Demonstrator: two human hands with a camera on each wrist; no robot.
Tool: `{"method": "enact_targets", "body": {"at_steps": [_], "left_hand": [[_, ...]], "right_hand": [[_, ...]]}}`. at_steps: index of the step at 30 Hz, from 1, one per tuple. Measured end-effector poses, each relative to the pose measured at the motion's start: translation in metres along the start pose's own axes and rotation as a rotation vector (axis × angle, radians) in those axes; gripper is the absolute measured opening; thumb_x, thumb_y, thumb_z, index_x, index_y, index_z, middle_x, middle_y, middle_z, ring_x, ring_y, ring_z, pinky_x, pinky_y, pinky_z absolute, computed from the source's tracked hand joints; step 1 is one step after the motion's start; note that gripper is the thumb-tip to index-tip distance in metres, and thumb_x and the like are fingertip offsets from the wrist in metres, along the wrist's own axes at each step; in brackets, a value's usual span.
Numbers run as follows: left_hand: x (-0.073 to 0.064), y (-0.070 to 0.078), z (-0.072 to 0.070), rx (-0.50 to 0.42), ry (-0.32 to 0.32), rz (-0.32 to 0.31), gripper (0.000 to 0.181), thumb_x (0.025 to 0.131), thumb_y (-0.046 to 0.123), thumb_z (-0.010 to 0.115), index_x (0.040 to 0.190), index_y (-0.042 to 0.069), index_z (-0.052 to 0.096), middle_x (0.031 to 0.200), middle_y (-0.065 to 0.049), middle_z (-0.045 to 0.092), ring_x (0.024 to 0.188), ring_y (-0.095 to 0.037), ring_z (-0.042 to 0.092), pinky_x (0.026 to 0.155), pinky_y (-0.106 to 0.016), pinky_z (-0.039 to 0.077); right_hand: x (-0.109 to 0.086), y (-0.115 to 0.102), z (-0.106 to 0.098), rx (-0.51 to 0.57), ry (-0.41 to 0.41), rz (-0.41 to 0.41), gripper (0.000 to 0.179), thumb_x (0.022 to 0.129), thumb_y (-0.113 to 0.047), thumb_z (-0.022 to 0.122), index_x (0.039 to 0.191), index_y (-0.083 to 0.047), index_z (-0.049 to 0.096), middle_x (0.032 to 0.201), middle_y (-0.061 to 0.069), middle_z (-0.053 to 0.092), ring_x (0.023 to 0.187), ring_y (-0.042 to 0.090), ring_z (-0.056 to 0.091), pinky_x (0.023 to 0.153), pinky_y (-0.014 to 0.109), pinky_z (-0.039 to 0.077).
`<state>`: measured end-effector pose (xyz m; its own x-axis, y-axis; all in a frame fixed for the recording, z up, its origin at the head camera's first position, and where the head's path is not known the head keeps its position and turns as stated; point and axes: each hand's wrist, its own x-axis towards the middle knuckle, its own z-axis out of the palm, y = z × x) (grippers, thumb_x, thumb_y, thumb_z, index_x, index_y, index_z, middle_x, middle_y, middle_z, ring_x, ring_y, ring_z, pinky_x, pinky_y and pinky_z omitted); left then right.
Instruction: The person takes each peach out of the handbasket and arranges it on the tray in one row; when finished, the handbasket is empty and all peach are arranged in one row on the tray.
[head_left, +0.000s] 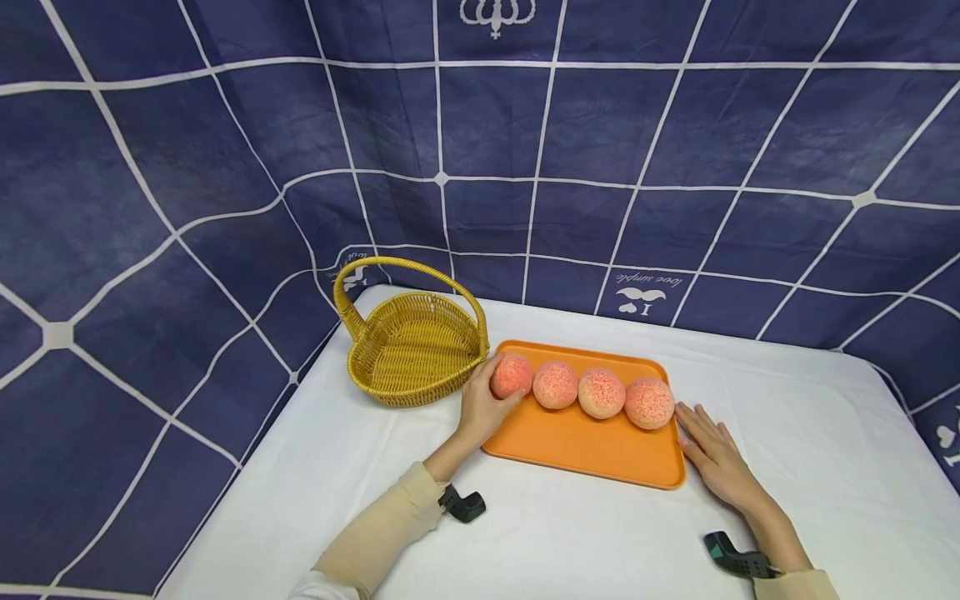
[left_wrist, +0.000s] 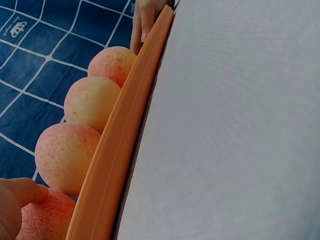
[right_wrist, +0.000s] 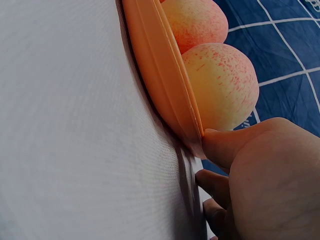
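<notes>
Several pink-and-yellow peaches stand in a row along the far side of an orange tray [head_left: 577, 446]. My left hand [head_left: 482, 404] holds the leftmost peach [head_left: 512, 375], its fingers round the far left side and the thumb on the near side. In the left wrist view the thumb [left_wrist: 24, 192] lies on that peach [left_wrist: 50, 215]. My right hand [head_left: 716, 458] rests at the tray's right end with its fingers mostly straight, beside the rightmost peach [head_left: 649, 403]. The right wrist view shows the thumb [right_wrist: 225, 145] touching the tray's rim [right_wrist: 170, 85]; the other fingers are partly hidden.
A yellow woven basket [head_left: 408, 396] with a tall arched handle [head_left: 408, 263] stands to the left of the tray, close to my left hand. White cloth [head_left: 570, 533] covers the table. A dark blue curtain [head_left: 585, 125] with white lines hangs behind and at the left.
</notes>
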<state>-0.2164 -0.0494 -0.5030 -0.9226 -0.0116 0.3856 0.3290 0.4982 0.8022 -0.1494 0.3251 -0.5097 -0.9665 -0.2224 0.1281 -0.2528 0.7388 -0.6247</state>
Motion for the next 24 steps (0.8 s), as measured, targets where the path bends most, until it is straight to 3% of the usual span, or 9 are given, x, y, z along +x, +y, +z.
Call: {"method": "enact_targets", "body": {"at_steps": [16, 24], "left_hand": [[-0.002, 0.001, -0.002, 0.006, -0.036, -0.056, 0.076, 0.077, 0.022, 0.082, 0.141, 0.000, 0.048, 0.138, -0.021, 0.054, 0.125, -0.038, 0.053, 0.105, -0.054, 0.042], [-0.011, 0.013, -0.021, 0.055, -0.144, -0.085, 0.083, 0.078, 0.020, 0.081, 0.147, 0.003, 0.039, 0.145, -0.020, 0.046, 0.134, -0.040, 0.043, 0.109, -0.061, 0.033]], "right_hand": [[-0.001, -0.002, 0.000, -0.005, -0.012, 0.031, 0.055, 0.105, -0.027, 0.040, 0.152, -0.001, 0.029, 0.153, 0.033, 0.028, 0.146, 0.050, 0.008, 0.118, 0.058, -0.013], [0.003, -0.003, 0.000, -0.001, -0.017, 0.033, 0.055, 0.105, -0.027, 0.040, 0.152, -0.002, 0.028, 0.153, 0.033, 0.027, 0.147, 0.050, 0.008, 0.118, 0.058, -0.013]]}}
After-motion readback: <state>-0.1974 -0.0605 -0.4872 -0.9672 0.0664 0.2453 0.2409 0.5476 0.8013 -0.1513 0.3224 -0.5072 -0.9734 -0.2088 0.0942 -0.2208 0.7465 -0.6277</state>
